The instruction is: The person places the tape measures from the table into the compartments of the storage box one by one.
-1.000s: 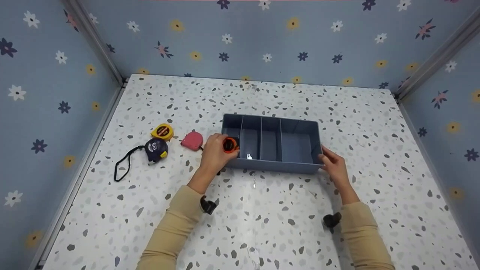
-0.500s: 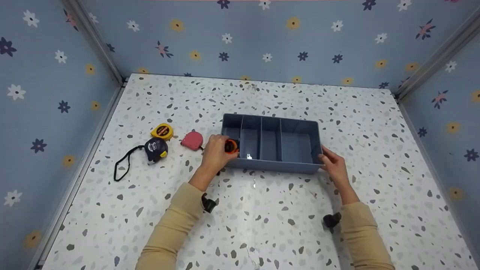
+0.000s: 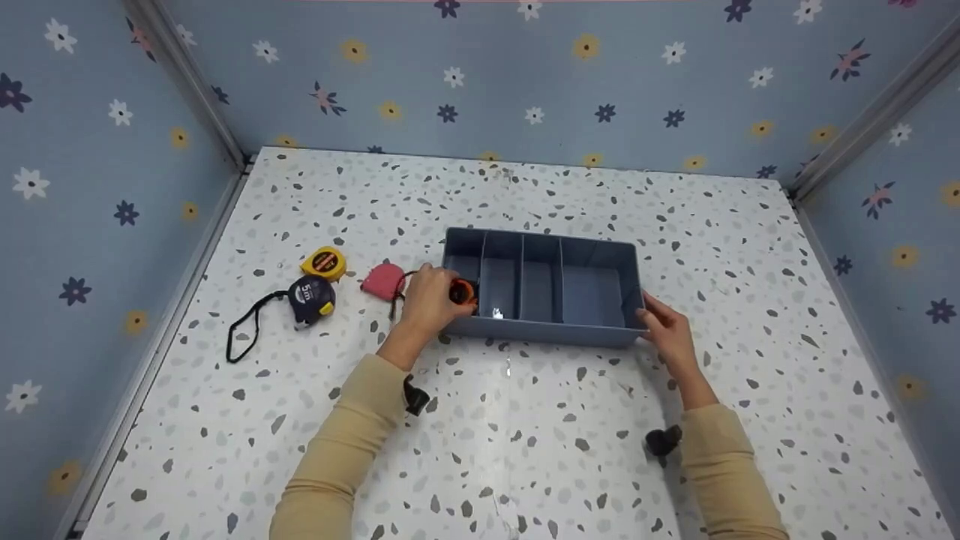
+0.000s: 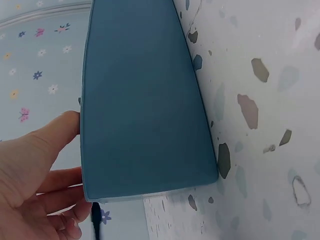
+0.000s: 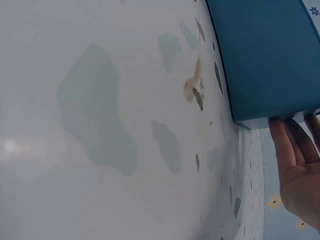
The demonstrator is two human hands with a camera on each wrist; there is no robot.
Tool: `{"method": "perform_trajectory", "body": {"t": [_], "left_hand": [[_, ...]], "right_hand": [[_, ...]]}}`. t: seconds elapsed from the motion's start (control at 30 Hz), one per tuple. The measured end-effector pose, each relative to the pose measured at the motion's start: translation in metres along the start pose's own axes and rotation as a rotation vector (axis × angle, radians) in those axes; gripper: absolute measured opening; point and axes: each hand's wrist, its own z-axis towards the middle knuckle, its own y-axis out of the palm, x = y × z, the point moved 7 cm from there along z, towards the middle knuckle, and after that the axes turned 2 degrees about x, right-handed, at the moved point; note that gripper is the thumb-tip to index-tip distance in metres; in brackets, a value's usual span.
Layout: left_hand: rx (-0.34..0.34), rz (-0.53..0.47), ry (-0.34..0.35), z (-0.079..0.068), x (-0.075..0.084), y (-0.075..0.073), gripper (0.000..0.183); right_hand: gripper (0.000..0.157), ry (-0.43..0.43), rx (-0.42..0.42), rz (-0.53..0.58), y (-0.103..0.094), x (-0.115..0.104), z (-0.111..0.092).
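Note:
In the head view my left hand [image 3: 427, 300] holds an orange-and-black tape measure [image 3: 462, 291] inside the leftmost compartment of a blue-grey divided box [image 3: 547, 331]. A black wrist strap [image 3: 396, 291] shows beside that hand, near a pink tape measure [image 3: 382, 281]. In the left wrist view, the thumb and fingers reach over the rim of the box [image 4: 140, 110], which hides the tape measure. At the opposite end, my right hand [image 3: 669, 330] grips the end wall by its near corner. Its fingertips press the outer wall in the right wrist view.
Left of the box, a yellow tape measure [image 3: 325, 263] and a dark blue one [image 3: 311, 298] with a looped black strap lie on the speckled white table [image 3: 540, 450]. Flower-patterned panels [image 3: 495, 75] enclose the back and sides.
My left hand has lowered the orange tape measure slightly into the compartment and shifted a little. A black strap has come into view beside it. The right hand and the box stay put.

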Motion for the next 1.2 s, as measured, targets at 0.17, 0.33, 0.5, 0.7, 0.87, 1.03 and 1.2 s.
{"method": "perform_trajectory", "body": {"t": [0.17,0.33,0.5,0.7,0.87,1.03,1.2], "left_hand": [[0.004,0.067,0.053,0.004,0.001,0.001,0.041],[0.0,0.121,0.071,0.005,0.001,0.003,0.038],[-0.026,0.139,0.07,0.007,0.001,0.007,0.038],[-0.077,0.104,0.024,0.01,-0.004,0.013,0.035],[-0.119,0.077,-0.014,0.009,-0.009,0.019,0.02],[-0.105,0.081,-0.02,0.009,-0.01,0.021,0.016],[-0.094,0.077,-0.037,0.008,-0.012,0.021,0.02]], "right_hand": [[0.048,-0.006,0.008,-0.012,0.0,0.004,0.001],[0.05,-0.036,0.014,-0.007,-0.002,0.018,0.009],[0.054,-0.047,0.037,0.008,-0.005,0.037,0.02],[0.069,-0.061,0.043,0.029,-0.006,0.04,0.021],[0.062,-0.033,0.026,0.012,-0.004,0.029,0.015],[0.054,-0.006,-0.005,0.004,0.0,0.011,0.004],[0.051,0.049,0.003,0.013,0.0,0.007,0.0]]}}
